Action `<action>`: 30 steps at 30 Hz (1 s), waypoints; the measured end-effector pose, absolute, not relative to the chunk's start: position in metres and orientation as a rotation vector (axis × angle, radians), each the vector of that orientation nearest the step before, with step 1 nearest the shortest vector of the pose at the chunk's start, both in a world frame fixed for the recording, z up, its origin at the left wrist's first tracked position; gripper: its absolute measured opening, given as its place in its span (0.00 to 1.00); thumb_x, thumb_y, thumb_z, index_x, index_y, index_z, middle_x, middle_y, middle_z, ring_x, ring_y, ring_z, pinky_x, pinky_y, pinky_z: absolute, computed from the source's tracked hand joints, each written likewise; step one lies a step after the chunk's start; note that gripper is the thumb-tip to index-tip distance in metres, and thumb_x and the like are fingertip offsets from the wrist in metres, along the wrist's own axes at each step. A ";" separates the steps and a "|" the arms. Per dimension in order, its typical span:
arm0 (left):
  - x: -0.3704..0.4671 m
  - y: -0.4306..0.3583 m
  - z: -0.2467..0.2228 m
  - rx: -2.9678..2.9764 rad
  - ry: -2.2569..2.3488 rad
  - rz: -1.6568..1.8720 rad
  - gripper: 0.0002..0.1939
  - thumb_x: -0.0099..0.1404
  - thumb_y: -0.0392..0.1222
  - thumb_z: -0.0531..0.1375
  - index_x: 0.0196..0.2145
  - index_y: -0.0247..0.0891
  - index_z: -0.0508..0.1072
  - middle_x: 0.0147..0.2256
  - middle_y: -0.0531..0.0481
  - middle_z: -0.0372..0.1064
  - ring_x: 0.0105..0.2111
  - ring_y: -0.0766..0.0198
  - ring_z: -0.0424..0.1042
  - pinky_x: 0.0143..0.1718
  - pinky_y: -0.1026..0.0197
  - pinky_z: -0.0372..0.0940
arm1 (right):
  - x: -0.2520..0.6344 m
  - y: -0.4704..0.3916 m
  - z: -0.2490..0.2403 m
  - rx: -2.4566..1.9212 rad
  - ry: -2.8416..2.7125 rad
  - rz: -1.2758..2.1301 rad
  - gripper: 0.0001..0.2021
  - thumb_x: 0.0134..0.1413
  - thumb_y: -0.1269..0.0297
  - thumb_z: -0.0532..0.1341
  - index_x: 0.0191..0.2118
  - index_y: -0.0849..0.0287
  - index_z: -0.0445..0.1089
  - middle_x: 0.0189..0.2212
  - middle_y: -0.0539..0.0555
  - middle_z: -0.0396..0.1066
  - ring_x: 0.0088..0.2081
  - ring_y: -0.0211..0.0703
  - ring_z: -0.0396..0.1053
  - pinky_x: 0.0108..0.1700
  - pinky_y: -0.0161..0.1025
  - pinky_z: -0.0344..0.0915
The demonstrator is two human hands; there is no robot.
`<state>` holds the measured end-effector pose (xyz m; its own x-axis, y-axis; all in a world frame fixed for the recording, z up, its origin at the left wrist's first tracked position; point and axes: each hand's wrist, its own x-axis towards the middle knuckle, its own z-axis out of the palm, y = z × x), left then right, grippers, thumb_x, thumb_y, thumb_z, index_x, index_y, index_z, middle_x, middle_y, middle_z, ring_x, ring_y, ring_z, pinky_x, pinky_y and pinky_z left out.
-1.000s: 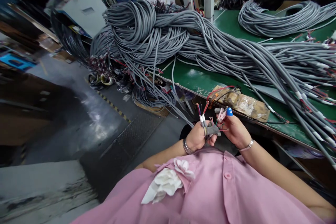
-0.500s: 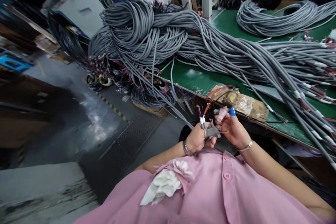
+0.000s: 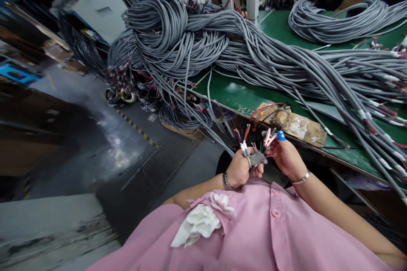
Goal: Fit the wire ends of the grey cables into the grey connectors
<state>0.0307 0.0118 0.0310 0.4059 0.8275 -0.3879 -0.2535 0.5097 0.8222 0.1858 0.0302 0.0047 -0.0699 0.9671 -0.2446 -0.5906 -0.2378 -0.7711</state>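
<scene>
Grey cable ends (image 3: pixel 244 150) sit in our L hand (image 3: pixel 239 167), closed round them, wire tips fanned up, long axis approx. upright w/ a slight L lean. Fine loose wires (image 3: pixel 255 147) spread btwn the hands, toward our R hand (image 3: pixel 288 157). That one's part-curled, pink clip (image 3: pixel 269 137) beside its blue-capped thumb (image 3: pixel 281 136); can't tell if gripped. L's nearer the cable ends; table (image 3: pixel 233 93) edge lies beyond both.
</scene>
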 end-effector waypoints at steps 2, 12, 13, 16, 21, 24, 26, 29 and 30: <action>0.032 0.013 0.030 0.764 0.905 0.767 0.17 0.52 0.51 0.65 0.25 0.32 0.69 0.17 0.51 0.67 0.13 0.69 0.64 0.14 0.68 0.53 | 0.185 0.033 0.002 -0.927 -0.608 1.571 0.19 0.53 0.45 0.59 0.32 0.58 0.73 0.28 0.52 0.70 0.27 0.36 0.64 0.29 0.34 0.62; 0.035 0.016 0.023 0.761 0.903 0.761 0.19 0.51 0.53 0.65 0.24 0.32 0.68 0.17 0.51 0.67 0.13 0.69 0.64 0.14 0.68 0.53 | 0.178 0.043 0.007 -0.822 -0.406 1.699 0.19 0.44 0.45 0.66 0.32 0.56 0.74 0.27 0.51 0.73 0.23 0.35 0.65 0.26 0.34 0.64; 0.035 0.016 0.022 0.761 0.902 0.760 0.18 0.51 0.52 0.65 0.24 0.32 0.68 0.17 0.51 0.67 0.13 0.69 0.64 0.13 0.68 0.53 | 0.178 0.043 0.008 -0.815 -0.398 1.691 0.18 0.44 0.45 0.66 0.32 0.56 0.74 0.27 0.51 0.73 0.23 0.35 0.65 0.26 0.34 0.64; 0.036 0.016 0.021 0.766 0.900 0.762 0.17 0.52 0.51 0.64 0.24 0.33 0.68 0.17 0.51 0.67 0.13 0.68 0.64 0.13 0.68 0.53 | 0.177 0.042 0.009 -0.821 -0.378 1.703 0.18 0.45 0.45 0.65 0.31 0.57 0.73 0.27 0.51 0.74 0.23 0.36 0.65 0.25 0.34 0.63; 0.032 0.012 0.022 0.771 0.924 0.752 0.17 0.52 0.50 0.65 0.24 0.32 0.68 0.16 0.50 0.67 0.12 0.68 0.64 0.13 0.68 0.54 | 0.182 0.038 0.008 -0.778 -0.374 1.769 0.22 0.49 0.40 0.59 0.29 0.56 0.72 0.32 0.53 0.74 0.26 0.37 0.67 0.30 0.36 0.65; 0.030 0.008 0.026 0.757 0.911 0.754 0.17 0.52 0.50 0.65 0.25 0.32 0.69 0.16 0.51 0.67 0.13 0.68 0.64 0.14 0.67 0.57 | 0.185 0.037 0.009 -0.768 -0.398 1.801 0.20 0.52 0.42 0.58 0.32 0.56 0.73 0.33 0.54 0.74 0.28 0.38 0.67 0.31 0.36 0.65; 0.029 0.006 0.029 0.754 0.906 0.777 0.17 0.52 0.50 0.65 0.25 0.32 0.69 0.16 0.51 0.67 0.13 0.68 0.64 0.14 0.67 0.57 | 0.187 0.036 0.010 -0.776 -0.425 1.782 0.15 0.52 0.47 0.61 0.34 0.55 0.73 0.32 0.53 0.74 0.30 0.39 0.68 0.31 0.35 0.65; 0.029 0.005 0.032 0.749 0.914 0.824 0.16 0.52 0.50 0.65 0.25 0.33 0.68 0.16 0.51 0.68 0.13 0.68 0.64 0.14 0.68 0.57 | 0.188 0.033 0.012 -0.805 -0.494 1.714 0.11 0.53 0.54 0.63 0.34 0.56 0.73 0.29 0.51 0.72 0.29 0.37 0.67 0.29 0.33 0.64; 0.029 0.005 0.032 0.747 0.919 0.835 0.16 0.51 0.50 0.65 0.25 0.33 0.68 0.16 0.51 0.68 0.13 0.69 0.64 0.14 0.68 0.56 | 0.188 0.033 0.012 -0.817 -0.517 1.689 0.11 0.54 0.54 0.62 0.33 0.57 0.73 0.28 0.51 0.71 0.29 0.36 0.66 0.29 0.33 0.64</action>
